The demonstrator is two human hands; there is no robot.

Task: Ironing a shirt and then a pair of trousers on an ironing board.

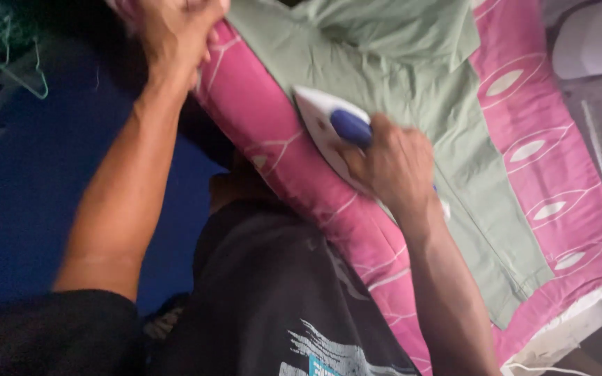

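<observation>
Mid-ironing: right hand (391, 167) grips iron (332, 129) on green cloth (412, 104), left hand (175, 31) clenched on board (259, 118) edge; next needs smooth glide w/ cloth taut.

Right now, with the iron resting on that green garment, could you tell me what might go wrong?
1. The right hand grips the iron flat on the green garment; if it lingers, the cloth could scorch.
2. The left hand holds the pink cover at the edge, close ahead of the iron's tip; a forward push might burn fingers.
3. The garment is folded over near the top, so creases may get pressed in.
</observation>
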